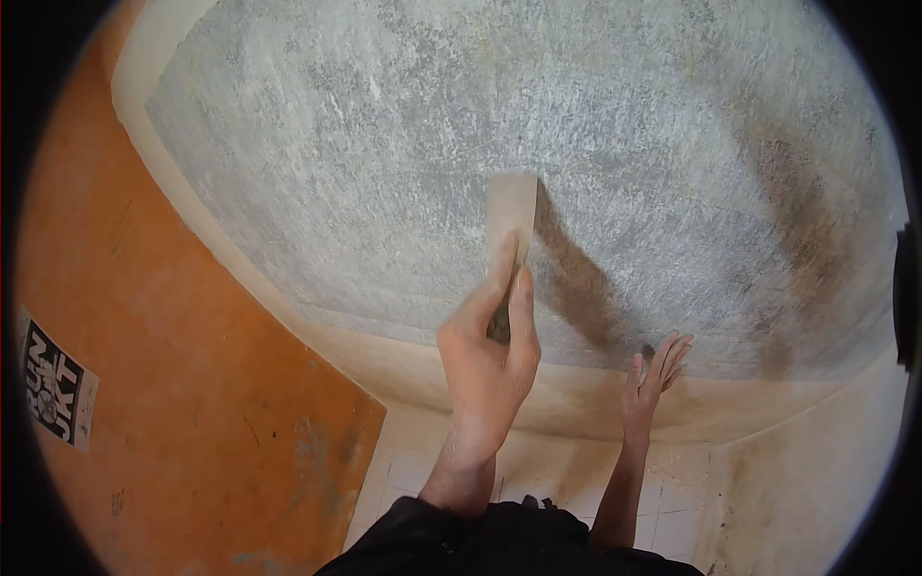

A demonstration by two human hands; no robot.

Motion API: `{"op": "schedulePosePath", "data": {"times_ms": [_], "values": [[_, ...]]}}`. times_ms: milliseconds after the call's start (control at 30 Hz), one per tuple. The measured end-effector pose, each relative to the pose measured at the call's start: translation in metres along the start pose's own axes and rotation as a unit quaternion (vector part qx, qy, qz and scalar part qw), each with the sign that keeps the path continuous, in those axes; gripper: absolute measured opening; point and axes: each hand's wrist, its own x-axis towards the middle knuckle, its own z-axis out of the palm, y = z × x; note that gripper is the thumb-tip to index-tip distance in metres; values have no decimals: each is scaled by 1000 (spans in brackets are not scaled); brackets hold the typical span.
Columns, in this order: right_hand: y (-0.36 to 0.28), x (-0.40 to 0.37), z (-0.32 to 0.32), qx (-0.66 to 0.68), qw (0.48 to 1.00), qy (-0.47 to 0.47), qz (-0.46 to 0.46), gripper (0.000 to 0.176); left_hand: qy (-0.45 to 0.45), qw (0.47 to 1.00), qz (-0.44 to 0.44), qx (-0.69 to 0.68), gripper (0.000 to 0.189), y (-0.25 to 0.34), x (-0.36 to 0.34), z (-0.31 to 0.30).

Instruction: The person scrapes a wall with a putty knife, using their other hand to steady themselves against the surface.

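Note:
A flat, pale scraper (512, 204) has its wide edge against the mottled grey-white wall surface (403, 163). Its handle is in my left hand (492, 355), with fingers closed round it and one finger stretched along the blade. Lower and to the right, my right hand (657, 372) is raised near the bottom edge of the grey area, fingers apart and nothing in it. A dark shadow runs from the scraper down to the right across the surface.
An orange surface (202, 384) fills the left side, bearing a black-and-white sticker (60, 386). A cream border (226, 250) edges the grey area. Pale floor tiles (567, 475) lie below, and a dark object (906, 298) shows at the right edge.

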Motion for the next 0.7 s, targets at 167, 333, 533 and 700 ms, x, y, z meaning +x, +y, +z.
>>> {"op": "schedulePosePath", "data": {"times_ms": [167, 333, 533, 700], "values": [[-1, 1, -2, 14, 1000, 6, -3, 67, -11, 999, -32, -22, 35, -3, -13, 0], [1, 1, -2, 14, 1000, 5, -8, 67, -20, 994, -104, -35, 35, 18, 2, -1], [-3, 0, 1, 11, 1000, 22, 3, 66, -18, 996, -70, -54, 36, -20, -23, 9], [-27, 3, 2, 26, 996, 80, -12, 63, 22, 995, -59, -72, 37, -9, 15, -10]]}}
